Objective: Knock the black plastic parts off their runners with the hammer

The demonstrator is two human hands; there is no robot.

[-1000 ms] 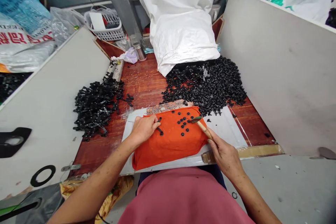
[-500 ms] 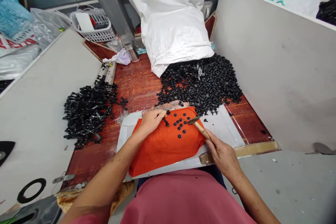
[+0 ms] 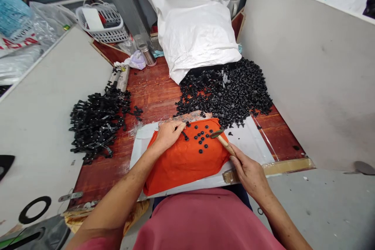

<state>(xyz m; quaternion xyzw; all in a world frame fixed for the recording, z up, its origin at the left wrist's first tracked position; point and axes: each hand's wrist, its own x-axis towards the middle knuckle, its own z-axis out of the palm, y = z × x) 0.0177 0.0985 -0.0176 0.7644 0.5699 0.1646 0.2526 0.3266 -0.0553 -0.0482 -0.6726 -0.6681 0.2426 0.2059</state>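
Note:
My left hand (image 3: 169, 136) rests at the upper left of an orange cloth-covered pad (image 3: 181, 170), thumb and forefinger pinched together. From under its fingers sticks out a small black rubber-looking strap (image 3: 185, 136) with a round end; the rest is hidden. In my right hand (image 3: 249, 172) is a small hammer by its pale wooden handle (image 3: 226, 145). Its dark green head (image 3: 217, 133) hangs over the pad's right side, beside several small round black parts (image 3: 202, 138) scattered on the cloth.
A large heap of small black parts (image 3: 234, 93) lies behind the pad, spilling from a white sack (image 3: 202, 35). At left is a pile of black strips (image 3: 95, 125). Grey panels (image 3: 304, 66) flank the red-brown table (image 3: 149, 90). A metal flask (image 3: 148, 55) and basket (image 3: 109, 33) stand behind.
The view has shifted slightly. Both hands, the strap, the hammer and the black parts on the cloth keep nearly the same places.

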